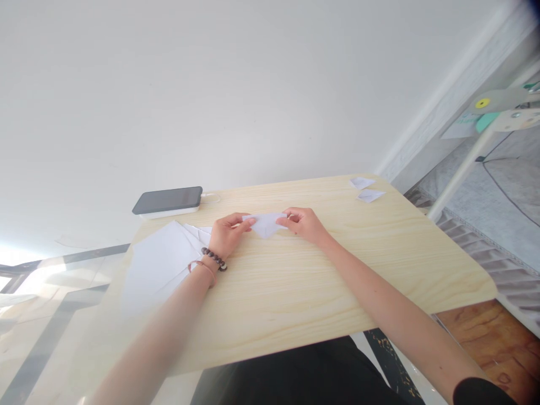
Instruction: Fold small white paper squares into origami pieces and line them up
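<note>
Head view, left to right. White paper sheets lie loose and overlapping at the counter's left side; a dark-screened phone sits just beyond them on a white block. Left hand: thumb above, fingers beneath, pinching the left end of the folded paper. That piece is spread between both hands over the middle of the counter, long edge away from the person, blunt point toward them; whether it touches the surface cannot be told. Right hand: same pinch, right end. Far right, near the back corner: two small paper pieces, just beside each other.

Handling estimate: very light, thin, crisp; should be stiffer along the creases, limp elsewhere. Little slip expected against dry skin. Likely to crumple or tear under a hard pull. Best hold: outer ends, thumb-and-finger pinch, light tension, middle and point left free.
</note>
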Demonstrator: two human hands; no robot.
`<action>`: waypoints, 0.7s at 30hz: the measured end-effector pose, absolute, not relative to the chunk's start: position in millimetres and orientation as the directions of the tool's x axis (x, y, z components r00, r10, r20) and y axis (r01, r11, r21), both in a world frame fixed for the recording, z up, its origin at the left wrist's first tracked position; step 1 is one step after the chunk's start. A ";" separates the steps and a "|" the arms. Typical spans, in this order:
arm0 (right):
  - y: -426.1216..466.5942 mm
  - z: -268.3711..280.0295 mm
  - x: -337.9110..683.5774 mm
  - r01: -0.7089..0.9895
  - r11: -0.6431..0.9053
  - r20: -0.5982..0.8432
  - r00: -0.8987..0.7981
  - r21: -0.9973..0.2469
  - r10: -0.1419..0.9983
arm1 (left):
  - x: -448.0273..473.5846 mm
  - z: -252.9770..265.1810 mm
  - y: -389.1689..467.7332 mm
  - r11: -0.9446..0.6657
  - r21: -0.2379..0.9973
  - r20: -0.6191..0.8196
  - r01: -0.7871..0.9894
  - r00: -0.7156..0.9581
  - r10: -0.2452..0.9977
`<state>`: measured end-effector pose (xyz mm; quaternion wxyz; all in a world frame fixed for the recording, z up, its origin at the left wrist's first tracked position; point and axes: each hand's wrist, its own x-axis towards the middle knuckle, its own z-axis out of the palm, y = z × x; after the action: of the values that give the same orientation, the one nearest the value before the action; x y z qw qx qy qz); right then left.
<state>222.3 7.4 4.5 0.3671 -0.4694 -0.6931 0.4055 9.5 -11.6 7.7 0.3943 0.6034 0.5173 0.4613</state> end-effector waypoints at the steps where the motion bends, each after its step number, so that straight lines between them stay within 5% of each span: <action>1: 6.9 3.7 221.5 0.326 0.221 0.131 -0.276 -0.919 0.952 | 9.5 7.7 -11.8 -0.187 0.944 0.185 0.273 0.034 0.982; 6: 9.2 -1.4 219.1 0.163 0.341 0.292 -0.262 -0.926 0.920 | 6.5 6.0 -11.9 -0.375 0.868 0.370 0.327 0.079 0.926; 10: 13.2 -5.2 221.3 0.282 0.539 0.452 -0.320 -0.794 0.833 | 0.8 0.4 -8.1 -0.507 0.680 0.472 0.530 0.213 0.856; 17: 18.7 -4.8 230.1 0.607 0.678 0.477 -0.489 -0.415 0.730 | -5.1 -8.7 -3.5 -0.523 0.375 0.388 0.765 0.383 0.838; 21: 18.9 -4.2 230.1 0.610 0.663 0.443 -0.497 -0.433 0.746 | -5.7 -5.2 -3.1 -0.550 0.330 0.359 0.767 0.438 0.825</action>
<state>230.1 18.9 -4.2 0.3088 -0.3953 -0.8580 0.1102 -5.7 -3.1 -5.2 0.0587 0.8458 0.4705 0.2446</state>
